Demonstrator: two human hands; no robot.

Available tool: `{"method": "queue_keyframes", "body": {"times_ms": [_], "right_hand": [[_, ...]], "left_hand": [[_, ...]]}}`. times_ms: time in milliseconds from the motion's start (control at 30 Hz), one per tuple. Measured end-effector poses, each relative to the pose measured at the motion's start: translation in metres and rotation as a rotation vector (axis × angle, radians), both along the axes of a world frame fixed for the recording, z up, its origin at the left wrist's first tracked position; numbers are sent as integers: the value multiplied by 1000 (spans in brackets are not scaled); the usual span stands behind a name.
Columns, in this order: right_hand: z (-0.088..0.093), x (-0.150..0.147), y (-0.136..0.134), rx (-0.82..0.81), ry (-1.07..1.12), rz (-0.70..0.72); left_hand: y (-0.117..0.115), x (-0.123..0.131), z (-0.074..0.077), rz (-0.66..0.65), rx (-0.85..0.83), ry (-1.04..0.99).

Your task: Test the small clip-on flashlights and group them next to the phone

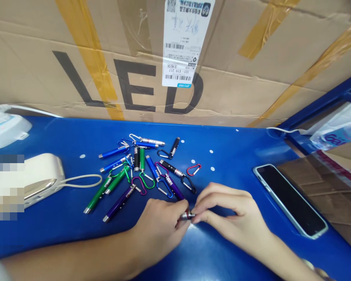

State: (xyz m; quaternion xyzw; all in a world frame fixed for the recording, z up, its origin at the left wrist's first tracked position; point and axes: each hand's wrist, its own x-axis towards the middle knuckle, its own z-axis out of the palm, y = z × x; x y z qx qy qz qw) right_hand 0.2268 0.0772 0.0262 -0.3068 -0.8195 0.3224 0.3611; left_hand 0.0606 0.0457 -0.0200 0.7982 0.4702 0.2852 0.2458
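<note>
My left hand (pixel 160 224) is closed around a small laser pointer (pixel 187 215), whose silver end with a reddish band pokes out past the fingers. At that tip the thumb and fingertips of my right hand (pixel 231 210) pinch together; a small dark piece shows between them. Most of its body is hidden inside the left fist. Just beyond the hands lie several similar pointers with clips: a purple one (pixel 118 203), a green one (pixel 98 195), a blue one (pixel 114 152) and a black one (pixel 171 168). A red carabiner clip (pixel 194 169) lies by itself.
A large cardboard box (pixel 222 97) stands along the back of the blue table (pixel 231 152). To the right are a phone (pixel 291 201) and more cardboard (pixel 318 187). On the left sit a cream device with a strap (pixel 46 175) and a white plug (pixel 6 127) with its cable.
</note>
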Motion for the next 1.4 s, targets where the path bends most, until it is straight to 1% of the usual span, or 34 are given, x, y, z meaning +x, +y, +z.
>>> {"method": "queue_keyframes", "body": {"times_ms": [67,133,200,267,400,500,600,667,733,833,1000,1033,1100,1167,1200,1233,1300,1400], "right_hand": [[2,5,0,45,-110,51],[2,8,-2,139,-273,92],[2,10,-6,250,-436,106],[1,10,-10,330,-537,110],[-4,7,-16,361,-569,144],[-6,5,-18,332,-538,165],[-7,4,-19,276,-501,154],[-7,2,-21,197,-470,144],[-6,0,-23,70,-430,129],[-5,-4,-25,-139,-360,97],[-2,-9,-26,-402,-299,51],[-2,-9,-25,-492,-298,45],[-2,-7,-21,-757,-282,62],[-3,-5,-15,-1043,-233,126],[-4,-3,-12,-1150,-208,166],[-4,-2,-9,-1218,-189,202],[-4,0,-5,-1261,-165,243],[-4,1,-2,-1227,-134,256]], "left_hand": [[-1,-1,-2,-13,106,72],[-2,-2,-2,-27,186,149],[-3,-3,-2,-32,247,216],[-3,-3,-2,-40,313,263],[-5,-2,-1,-44,435,324],[-5,-1,-1,-50,478,348],[-6,-1,-2,-31,509,341],[-6,-1,-2,-7,533,331],[-6,-2,-3,-2,553,323],[-5,-2,-2,-10,560,320],[-4,-1,0,-26,547,329],[-4,-1,0,-26,550,331],[-5,-1,0,-21,563,338],[-5,-1,0,-19,571,342],[-5,-1,0,-22,568,337],[-5,-1,0,-27,556,328],[-5,-2,0,-36,522,299],[-4,-2,-1,-31,467,242]]}}
